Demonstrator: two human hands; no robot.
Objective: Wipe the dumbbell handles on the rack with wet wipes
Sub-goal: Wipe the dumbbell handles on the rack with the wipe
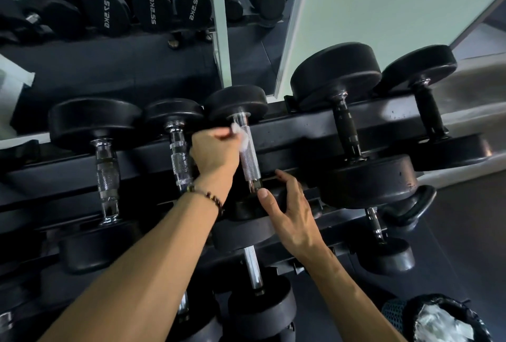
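Gym corner with a big wall mirror behind, and a black tiered steel dumbbell rack (295,133) running across the whole view, loaded with black rubber-headed dumbbells. I'm mid-wipe on the third one from the left end of the top tier, the dumbbell with the knurled chrome handle (249,155).

My left hand (213,154) has its fingers curled around a crumpled white wet wipe (242,137), pressing it against the upper part of that handle, just under the far head. My right hand (287,213) is open, fingers spread and relaxed, resting on the near rubber head of the same dumbbell at the rack's front rail, I'd say to stop it rolling.

Looks like the lower stretch of the handle hasn't been covered yet, so next move should be dragging the wipe down toward the near collar, maybe twisting round the bar. After that, the black-gripped dumbbell (345,128) to the right seems next in line.

Down at the bottom right there's a black mesh bin with crumpled white wipes in it (438,322).
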